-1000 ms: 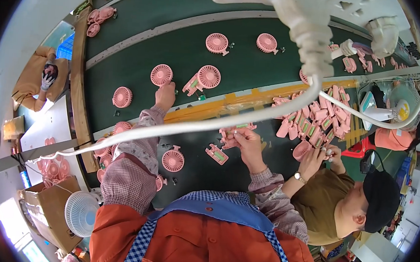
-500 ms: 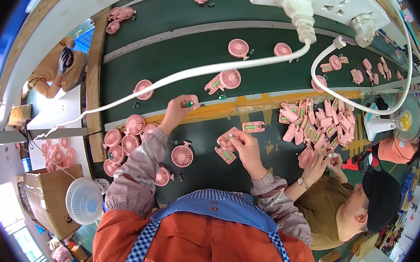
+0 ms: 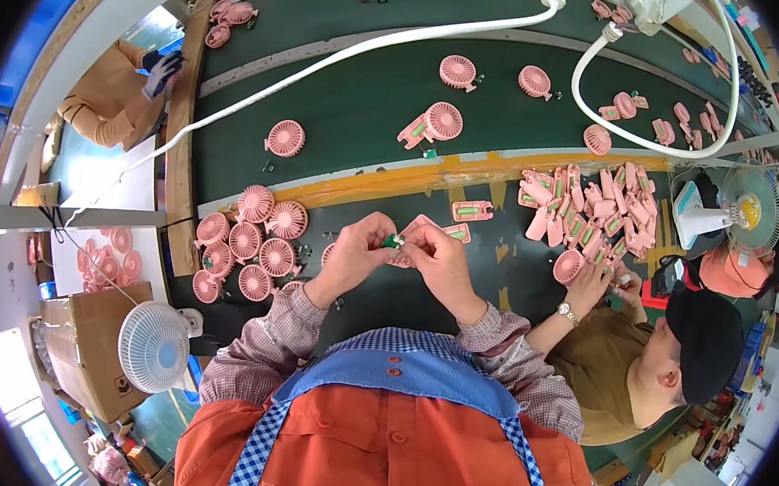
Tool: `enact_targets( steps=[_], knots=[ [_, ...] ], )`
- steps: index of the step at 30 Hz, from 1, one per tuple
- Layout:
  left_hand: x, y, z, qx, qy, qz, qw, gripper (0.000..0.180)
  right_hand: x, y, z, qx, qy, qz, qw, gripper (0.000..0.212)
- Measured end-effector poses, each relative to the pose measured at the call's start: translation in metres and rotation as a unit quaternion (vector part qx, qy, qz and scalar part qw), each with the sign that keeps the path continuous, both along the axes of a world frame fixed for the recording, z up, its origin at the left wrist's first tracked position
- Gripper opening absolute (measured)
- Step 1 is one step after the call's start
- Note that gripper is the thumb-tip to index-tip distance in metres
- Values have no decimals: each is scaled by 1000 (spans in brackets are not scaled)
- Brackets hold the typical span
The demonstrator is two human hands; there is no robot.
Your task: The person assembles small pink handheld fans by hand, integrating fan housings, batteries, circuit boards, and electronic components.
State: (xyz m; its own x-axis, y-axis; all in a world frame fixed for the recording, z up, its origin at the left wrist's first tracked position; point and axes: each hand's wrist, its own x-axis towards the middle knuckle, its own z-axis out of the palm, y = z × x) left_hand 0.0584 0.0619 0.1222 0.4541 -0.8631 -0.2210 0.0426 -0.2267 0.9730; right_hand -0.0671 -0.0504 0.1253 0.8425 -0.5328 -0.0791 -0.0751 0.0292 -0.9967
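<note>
My left hand [image 3: 354,254] pinches a small green circuit board [image 3: 391,241] between thumb and fingers. Right beside it, my right hand [image 3: 445,267] is closed with its fingertips against the board, on a small pale piece [image 3: 400,239] too small to make out well. Pink housing halves [image 3: 421,224] lie on the bench behind my right hand, which partly covers them. Another pink housing half [image 3: 472,211], with a green cell in it, lies just beyond. Part of a round pink fan head shows behind my left hand.
Pink fan heads [image 3: 245,240] cluster at left; a heap of pink housings [image 3: 581,211] lies at right. A co-worker's hand [image 3: 589,289] works near it. More fans ride the green conveyor belt [image 3: 355,96] beyond a taped edge. A white cable [image 3: 330,56] hangs across above.
My left hand has come back from the belt's edge with the green board. My right hand has shifted slightly left, and both hands now meet in front of me.
</note>
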Motion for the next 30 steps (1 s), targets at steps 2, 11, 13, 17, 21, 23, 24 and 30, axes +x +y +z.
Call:
enact_targets(
  steps=[2, 11, 13, 17, 21, 23, 24, 30],
  knots=[
    [-8, 1, 12, -7, 13, -2, 1000, 15, -4, 2, 5, 40, -11, -4, 999, 6],
    [-13, 6, 49, -38, -3, -68, 997, 5, -22, -4, 50, 3, 35, 32, 999, 8],
    [-15, 7, 53, -30, 2, -85, 996, 5, -24, -4, 55, -83, 38, 41, 995, 8],
    [-17, 6, 56, -80, -154, -81, 981, 11, -23, -6, 61, -106, 1, 25, 994, 8],
    [-18, 3, 61, -167, -300, -59, 937, 17, -25, -7, 63, -190, -1, 10, 982, 9],
    [-19, 3, 71, -152, -276, -74, 946, 14, -27, -8, 61, -250, -16, 3, 968, 9],
    [-18, 2, 74, -138, -254, -89, 953, 12, -26, -8, 61, -218, -14, 7, 976, 10],
    [-18, -6, 54, -130, -266, -111, 949, 19, -25, -15, 55, -157, -5, 20, 987, 7]
  ],
)
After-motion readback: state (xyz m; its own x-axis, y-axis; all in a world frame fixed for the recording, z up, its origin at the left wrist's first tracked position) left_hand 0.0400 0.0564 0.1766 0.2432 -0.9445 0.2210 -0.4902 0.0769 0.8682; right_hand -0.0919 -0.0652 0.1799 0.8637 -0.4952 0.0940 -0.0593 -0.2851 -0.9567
